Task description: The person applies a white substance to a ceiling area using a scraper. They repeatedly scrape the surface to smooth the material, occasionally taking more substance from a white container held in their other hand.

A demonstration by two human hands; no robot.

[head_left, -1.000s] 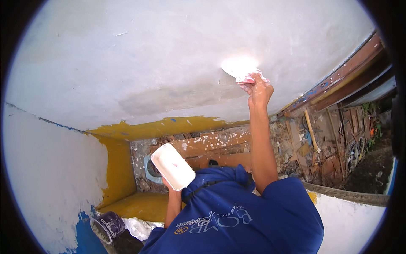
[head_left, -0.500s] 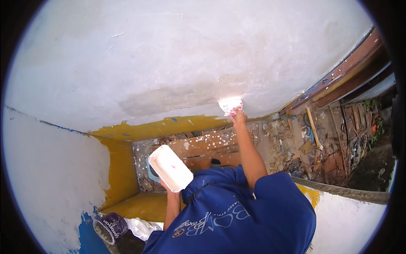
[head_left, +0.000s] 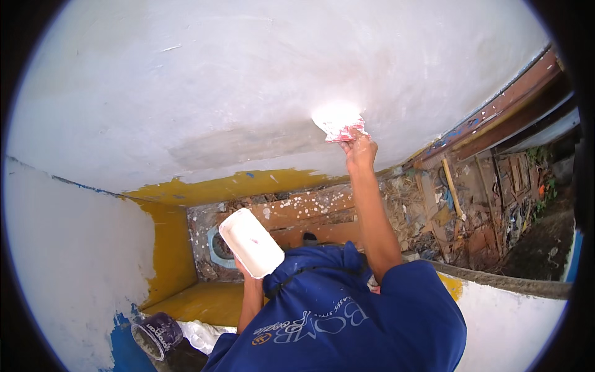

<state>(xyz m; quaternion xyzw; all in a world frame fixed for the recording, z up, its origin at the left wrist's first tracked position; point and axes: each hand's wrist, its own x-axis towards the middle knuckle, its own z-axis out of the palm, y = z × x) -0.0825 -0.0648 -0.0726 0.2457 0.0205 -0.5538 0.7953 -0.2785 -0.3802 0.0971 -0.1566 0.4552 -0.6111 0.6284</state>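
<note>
My right hand (head_left: 362, 152) is closed around a flat putty spreader (head_left: 344, 131), red and smeared with white, whose edge lies against the whitish wall (head_left: 248, 80) ahead. Bright glare covers the wall just above the spreader. A damp-looking greyish patch (head_left: 242, 144) stretches to its left. Close to my body, my left hand (head_left: 245, 270) grips a white rectangular tray (head_left: 251, 243) by its side and underside; most of those fingers are hidden behind it. The tray is tilted, and its inside shows a whitish coating with a small reddish mark.
Yellow paint (head_left: 248, 183) runs along the wall's lower part. Below are paint-spotted brown boards (head_left: 294, 211) and a light-blue rimmed basin (head_left: 217, 251). Scrap wood and rubble (head_left: 458, 217) lie at right. A dark bucket (head_left: 162, 332) and white plastic bag (head_left: 201, 335) stand at lower left.
My right hand has moved the spreader up the wall, and the arm reaches farther out. The tray in my left hand has stayed nearly in place.
</note>
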